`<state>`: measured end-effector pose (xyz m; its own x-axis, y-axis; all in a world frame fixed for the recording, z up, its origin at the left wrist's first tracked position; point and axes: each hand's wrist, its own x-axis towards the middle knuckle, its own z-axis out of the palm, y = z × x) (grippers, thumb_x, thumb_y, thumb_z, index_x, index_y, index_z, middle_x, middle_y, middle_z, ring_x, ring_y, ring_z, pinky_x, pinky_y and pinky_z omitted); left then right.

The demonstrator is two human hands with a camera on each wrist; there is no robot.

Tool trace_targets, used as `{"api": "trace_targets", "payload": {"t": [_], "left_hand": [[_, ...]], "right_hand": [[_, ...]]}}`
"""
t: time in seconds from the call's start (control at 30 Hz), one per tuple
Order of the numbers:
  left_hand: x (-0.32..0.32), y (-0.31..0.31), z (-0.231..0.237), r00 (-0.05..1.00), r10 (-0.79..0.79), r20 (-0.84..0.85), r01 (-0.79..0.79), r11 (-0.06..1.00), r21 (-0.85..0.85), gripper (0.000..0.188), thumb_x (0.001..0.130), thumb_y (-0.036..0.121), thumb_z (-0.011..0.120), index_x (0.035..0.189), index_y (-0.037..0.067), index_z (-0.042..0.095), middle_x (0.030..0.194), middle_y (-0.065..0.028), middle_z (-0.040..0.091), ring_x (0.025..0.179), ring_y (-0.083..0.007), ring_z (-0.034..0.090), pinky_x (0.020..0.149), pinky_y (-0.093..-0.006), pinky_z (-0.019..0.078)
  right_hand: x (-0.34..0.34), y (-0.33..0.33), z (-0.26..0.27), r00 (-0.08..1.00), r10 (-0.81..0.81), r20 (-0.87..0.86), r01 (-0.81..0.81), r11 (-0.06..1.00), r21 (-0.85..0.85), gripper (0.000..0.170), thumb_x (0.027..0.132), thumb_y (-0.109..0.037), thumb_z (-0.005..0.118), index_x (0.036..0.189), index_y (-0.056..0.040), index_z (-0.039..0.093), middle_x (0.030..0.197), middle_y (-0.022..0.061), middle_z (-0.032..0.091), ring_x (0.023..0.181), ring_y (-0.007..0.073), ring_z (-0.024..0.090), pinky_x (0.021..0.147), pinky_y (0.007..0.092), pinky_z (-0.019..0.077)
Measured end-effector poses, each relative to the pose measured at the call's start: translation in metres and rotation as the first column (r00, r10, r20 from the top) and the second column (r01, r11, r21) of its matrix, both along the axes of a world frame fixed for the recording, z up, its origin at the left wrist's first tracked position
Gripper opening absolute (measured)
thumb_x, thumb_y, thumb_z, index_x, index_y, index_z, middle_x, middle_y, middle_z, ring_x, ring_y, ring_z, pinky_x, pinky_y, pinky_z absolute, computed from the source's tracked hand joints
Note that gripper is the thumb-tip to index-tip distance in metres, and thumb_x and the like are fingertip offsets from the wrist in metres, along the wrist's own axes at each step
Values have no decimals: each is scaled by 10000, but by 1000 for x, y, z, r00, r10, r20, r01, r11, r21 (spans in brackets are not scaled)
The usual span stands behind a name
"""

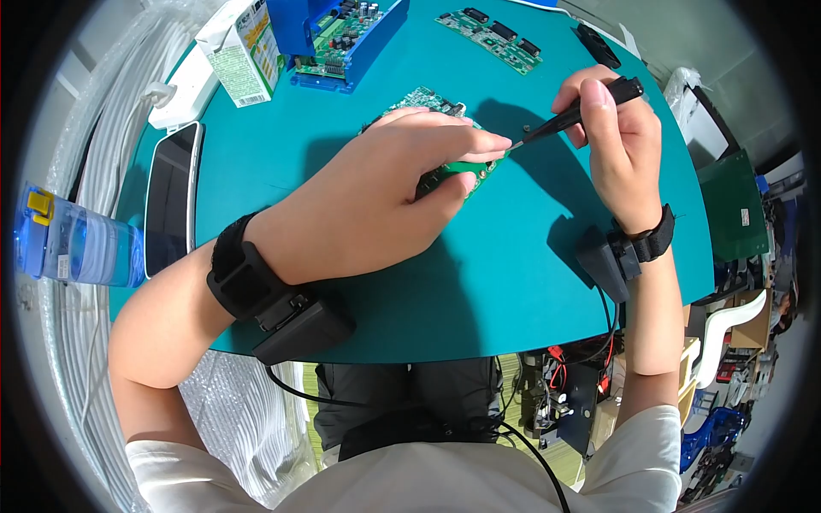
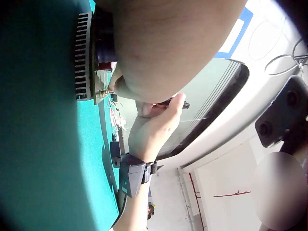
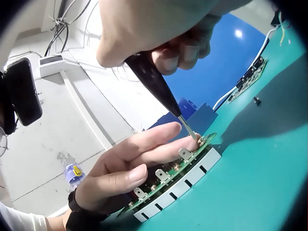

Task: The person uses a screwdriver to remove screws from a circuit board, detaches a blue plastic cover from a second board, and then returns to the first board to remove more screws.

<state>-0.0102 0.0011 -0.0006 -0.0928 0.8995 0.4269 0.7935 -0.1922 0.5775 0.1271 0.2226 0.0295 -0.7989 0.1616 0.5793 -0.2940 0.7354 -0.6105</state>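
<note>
R hand (image 1: 620, 141) grasps driver (image 3: 154, 84); L hand (image 1: 380, 184), fingers extended, rests on PCB (image 1: 469, 168). Driver shd seat sq in screw (image 3: 201, 142).

The teal bench (image 1: 513, 291) carries a phone (image 1: 171, 201) at left, a carton (image 1: 244, 60) and blue case (image 1: 382, 38) far left, a middle board (image 1: 425, 100), and a far board (image 1: 492, 43) at right, beside a black item (image 1: 599, 45).
</note>
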Motion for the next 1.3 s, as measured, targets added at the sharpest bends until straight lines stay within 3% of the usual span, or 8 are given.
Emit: {"api": "trace_targets", "payload": {"t": [0.27,0.7,0.9,1.1,1.17,1.3], "left_hand": [[0,1,-5,1000,-11,19,10,998,65,383,984,74,604,1366,102,621,1294,-51,699,1285,-276,588,1192,-470,350],[1,0,-4,1000,7,18,-8,999,40,401,964,51,610,1359,119,632,1308,-41,693,1309,-277,573,1191,-467,351],[2,0,-4,999,23,26,-24,999,43,409,963,49,613,1363,129,631,1314,-38,688,1326,-293,560,1179,-464,363],[2,4,-5,999,25,24,-26,998,62,336,958,48,616,1281,110,686,1286,-59,694,1181,-294,609,1080,-429,431],[-1,8,-10,999,-38,-9,39,989,141,310,951,39,607,1238,101,709,1220,-90,706,1061,-291,631,990,-402,460],[2,7,-4,999,-38,8,37,994,101,316,948,29,594,1238,87,706,1140,-110,715,990,-288,645,932,-396,469]], "right_hand": [[-1,-3,1,999,28,15,-29,999,40,310,1069,-235,547,927,14,664,781,34,630,689,108,551,648,264,445],[-1,-8,1,1000,-1,0,1,998,64,295,1053,-236,562,927,12,661,792,33,620,699,113,549,667,273,449],[0,-9,8,996,-23,85,16,997,81,295,1036,-246,603,928,21,664,812,49,662,706,129,578,676,279,464],[-6,-17,-1,998,-52,37,50,997,53,238,985,-225,711,946,9,687,825,21,681,719,84,579,649,252,463],[-12,-20,-9,992,51,-115,-62,994,-89,193,962,-200,744,954,-12,703,800,-22,661,692,50,536,609,229,424],[-8,-24,-7,994,101,29,-98,991,-89,171,952,-188,755,973,-26,703,748,-45,605,676,19,475,584,211,367]]}}
